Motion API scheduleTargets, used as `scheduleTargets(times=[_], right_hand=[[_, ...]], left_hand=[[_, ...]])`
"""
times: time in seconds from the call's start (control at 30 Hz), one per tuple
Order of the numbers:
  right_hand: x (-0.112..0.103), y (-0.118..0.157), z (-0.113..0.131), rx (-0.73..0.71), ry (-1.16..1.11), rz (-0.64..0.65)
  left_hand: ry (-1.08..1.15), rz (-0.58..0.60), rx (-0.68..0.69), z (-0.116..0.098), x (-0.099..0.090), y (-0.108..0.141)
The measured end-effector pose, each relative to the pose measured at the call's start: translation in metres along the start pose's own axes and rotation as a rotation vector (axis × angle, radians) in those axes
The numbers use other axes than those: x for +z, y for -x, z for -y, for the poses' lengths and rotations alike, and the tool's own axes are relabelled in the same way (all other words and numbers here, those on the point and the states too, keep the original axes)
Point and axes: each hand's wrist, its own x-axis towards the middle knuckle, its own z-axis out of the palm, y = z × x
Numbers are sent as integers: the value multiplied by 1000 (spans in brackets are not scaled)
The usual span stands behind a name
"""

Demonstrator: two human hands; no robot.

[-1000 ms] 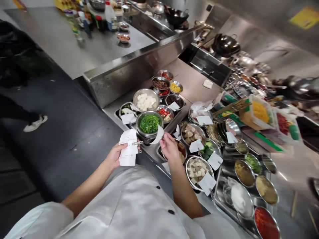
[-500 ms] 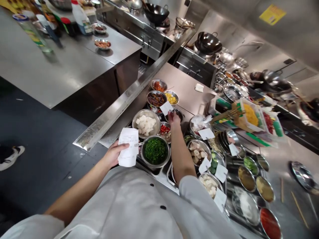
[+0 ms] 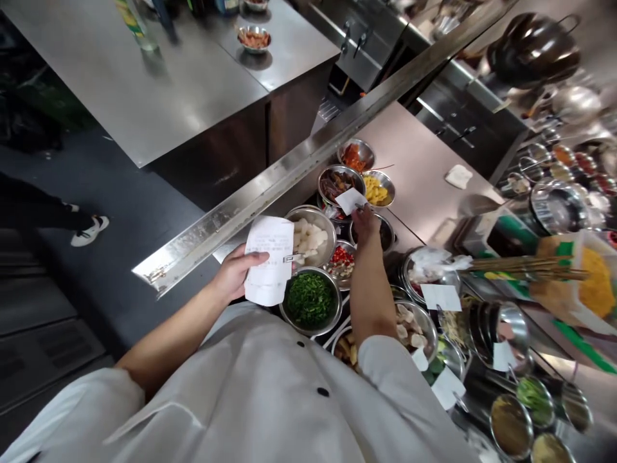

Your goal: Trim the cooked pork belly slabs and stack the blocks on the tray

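Observation:
My left hand [image 3: 237,273] grips a white printed slip [image 3: 268,263] by its left edge, thumb on top. A metal clip [image 3: 290,258] sticks out at the slip's right edge. Over the bowls, my right hand [image 3: 365,225] has its fingers closed at a small white paper [image 3: 350,200] with a clip. That paper overlaps a bowl of dark brown pieces [image 3: 336,182]. Around the hands stand metal bowls of chopped greens [image 3: 309,298], white chunks [image 3: 308,239], red chopped peppers [image 3: 341,256] and yellow pieces [image 3: 375,191].
A long metal bar [image 3: 270,177] runs diagonally beyond the bowls. Steel counter [image 3: 193,109] lies upper left, with a small bowl [image 3: 254,40]. More bowls, papers and a tub of yellow food [image 3: 596,283] are at right. A person's shoe [image 3: 90,231] shows on the floor at left.
The view has shifted, so the bowls and counter appear farther right. A person's leg has come further into view at left. Both hands still hold their papers.

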Motion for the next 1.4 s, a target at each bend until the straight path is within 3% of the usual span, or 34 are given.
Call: scheduleTargets(times=[0.07, 0.13, 0.2, 0.3, 0.37, 0.43, 0.53, 0.67, 0.87, 0.97, 1.03, 1.17, 1.3, 1.4], right_hand=[[-7, 30, 6, 28, 8, -56], [-17, 84, 16, -11, -7, -24], [-28, 153, 31, -161, -66, 268], [-41, 252, 54, -217, -32, 670], [-45, 292, 63, -240, -9, 689], [-45, 309, 65, -239, -3, 597], [-43, 307, 54, -186, -43, 550], [-53, 282, 30, -72, -200, 554], [-103, 198, -24, 53, -421, 120], [-118, 164, -51, 136, -389, 12], [-125, 154, -62, 177, -363, 41], [-152, 157, -68, 268, -208, 317], [-181, 169, -71, 323, 52, 414], [-182, 178, -77, 312, 173, 433]], left_hand=[[12, 44, -6, -1, 9, -1], [22, 82, -10, -3, 17, -1], [19, 96, -16, -4, 24, 1], [-28, 68, -5, -5, 33, 4], [-61, 51, 1, -4, 36, 7], [-79, 58, -19, -2, 39, 10], [-95, 78, -31, 2, 39, 12], [-103, 74, 7, 9, 28, 10], [-99, -9, -40, 19, -9, 1], [-131, -83, -59, 27, -31, -5], [-156, -125, -69, 32, -42, -10], [-202, -173, -94, 37, -50, -15], [-213, -140, -96, 37, -41, -14], [-189, -82, -92, 34, -24, -11]])
